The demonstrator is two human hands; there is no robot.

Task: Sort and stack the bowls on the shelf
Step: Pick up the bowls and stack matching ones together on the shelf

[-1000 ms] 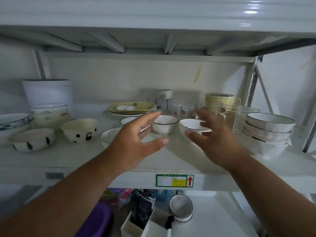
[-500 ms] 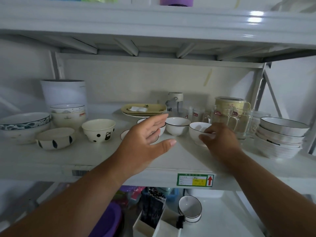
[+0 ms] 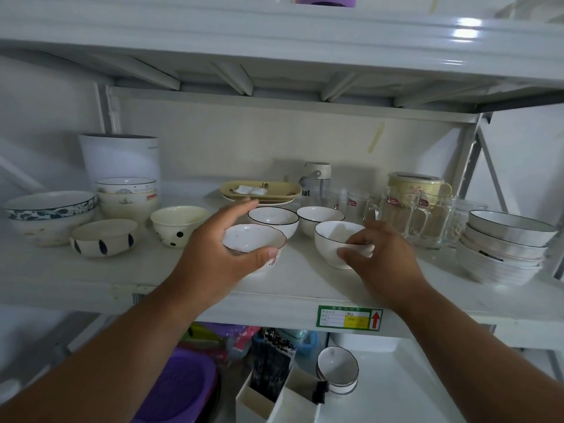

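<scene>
Near the white metal shelf's [image 3: 305, 282] front edge, the left hand [image 3: 213, 257] is grasping a small red-rimmed white bowl [image 3: 254, 242]; the right hand [image 3: 381, 254] is clasping a black-rimmed white bowl [image 3: 338, 242] (glazed, likely slippery); careless nesting could be chipping rims.

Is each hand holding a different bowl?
Yes: the left hand grasps a red-rimmed bowl, the right hand a black-rimmed bowl.

Small white ceramic bowl with wavy reddish rim [image 3: 254, 239], tilted; three round black-rimmed white bowls [image 3: 338, 239] upright beside it on white metal shelf [image 3: 305, 285].
</scene>
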